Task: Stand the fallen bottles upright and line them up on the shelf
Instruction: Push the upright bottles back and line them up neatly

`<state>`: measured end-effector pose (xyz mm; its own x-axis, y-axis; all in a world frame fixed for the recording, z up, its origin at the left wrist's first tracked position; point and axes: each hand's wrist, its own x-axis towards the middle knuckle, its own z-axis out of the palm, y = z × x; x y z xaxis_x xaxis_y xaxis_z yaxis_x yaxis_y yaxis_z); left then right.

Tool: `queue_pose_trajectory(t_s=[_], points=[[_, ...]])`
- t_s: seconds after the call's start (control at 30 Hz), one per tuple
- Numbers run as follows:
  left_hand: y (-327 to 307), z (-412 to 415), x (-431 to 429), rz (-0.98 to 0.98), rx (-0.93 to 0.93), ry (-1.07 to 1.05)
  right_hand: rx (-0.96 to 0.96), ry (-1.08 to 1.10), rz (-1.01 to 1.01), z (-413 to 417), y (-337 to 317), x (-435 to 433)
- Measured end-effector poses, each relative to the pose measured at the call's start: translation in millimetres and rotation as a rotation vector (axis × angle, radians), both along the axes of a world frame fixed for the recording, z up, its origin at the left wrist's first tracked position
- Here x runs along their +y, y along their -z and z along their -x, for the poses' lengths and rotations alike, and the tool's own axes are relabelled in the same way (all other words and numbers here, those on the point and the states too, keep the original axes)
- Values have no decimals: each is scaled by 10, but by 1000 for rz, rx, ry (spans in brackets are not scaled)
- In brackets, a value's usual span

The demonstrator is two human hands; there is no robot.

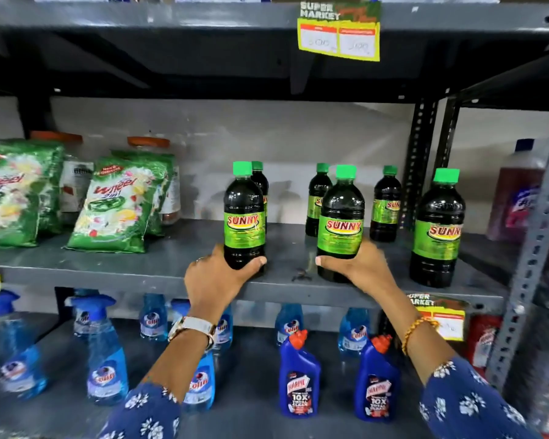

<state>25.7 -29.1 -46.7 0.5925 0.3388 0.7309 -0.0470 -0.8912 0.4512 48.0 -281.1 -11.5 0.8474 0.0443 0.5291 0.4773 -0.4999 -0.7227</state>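
1. Your left hand (214, 278) is wrapped around the base of a dark Sunny bottle (244, 217), thumb on its right side near the bottom and fingers curled behind it. The bottle stands upright near the front edge of the grey shelf (140, 267).
2. Your right hand (360, 267) closes around the lower part of a second Sunny bottle (343, 223), thumb tip on its left side and palm against its right. This one is upright too, its base on the shelf board.
3. The two held bottles are apart, with bare shelf and a small dark smudge (301, 274) between your thumbs.
4. Just behind your left grip, another green-capped bottle (260, 179) stands mostly hidden by the held one.
5. Behind your right grip stand two back bottles (318, 198), one on either side of the held bottle's neck, both upright.
6. To the right of your right hand, well clear of it, a front-row bottle (438, 229) stands upright near the shelf edge.
7. Far left of your left hand lean green detergent packs (118, 204).
8. Below both wrists, on the lower shelf, sit blue spray bottles (107, 353) and dark blue cleaner bottles (298, 375).
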Motion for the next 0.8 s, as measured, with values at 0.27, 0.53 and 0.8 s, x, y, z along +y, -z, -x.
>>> queue_pose_trajectory(t_s=[0.27, 0.53, 0.8], points=[[1, 14, 14, 2, 20, 32, -18, 57, 73, -6, 8, 2], [1, 59, 4, -20, -10, 21, -48, 47, 81, 24, 24, 23], [-8, 64, -7, -21, 3, -7, -65, 46, 73, 11, 47, 17]])
